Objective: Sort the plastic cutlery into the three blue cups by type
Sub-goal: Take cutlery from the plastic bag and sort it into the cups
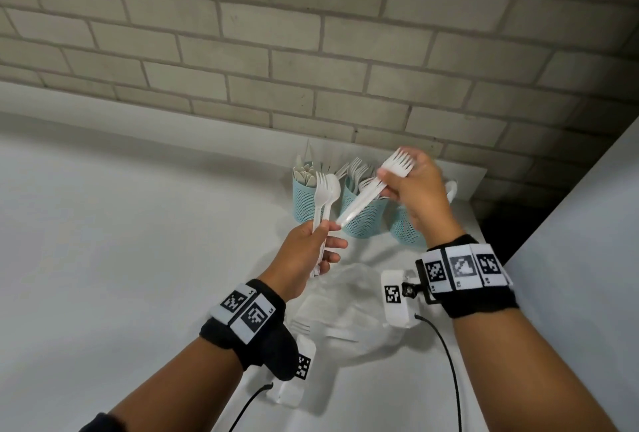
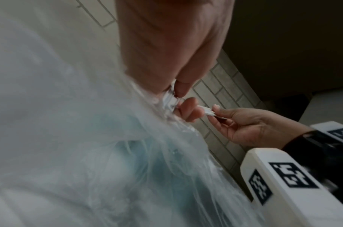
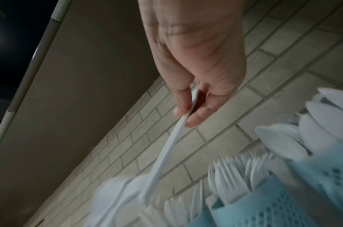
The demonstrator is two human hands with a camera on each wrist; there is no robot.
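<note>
My left hand [image 1: 325, 241] grips the handles of a white plastic fork [image 1: 321, 186] and spoon [image 1: 334, 187], both held upright in front of the cups. My right hand [image 1: 390, 182] pinches another white fork [image 1: 399, 163] just below its tines. That fork's handle slants down-left, and its end reaches my left thumb. Three blue mesh cups stand by the brick wall: the left cup [image 1: 304, 203], the middle cup [image 1: 363, 220] with forks, and the right cup [image 1: 404, 231] partly behind my right hand. The right wrist view shows the pinched fork handle [image 3: 166, 150], forks [image 3: 242, 176] and spoons [image 3: 283, 138] in cups.
A crumpled clear plastic bag [image 1: 349, 307] lies on the white table [image 1: 138, 258] between my wrists, with a fork [image 1: 300, 326] showing in it. A brick wall [image 1: 311, 34] runs right behind the cups. A white panel [image 1: 587, 224] bounds the right side.
</note>
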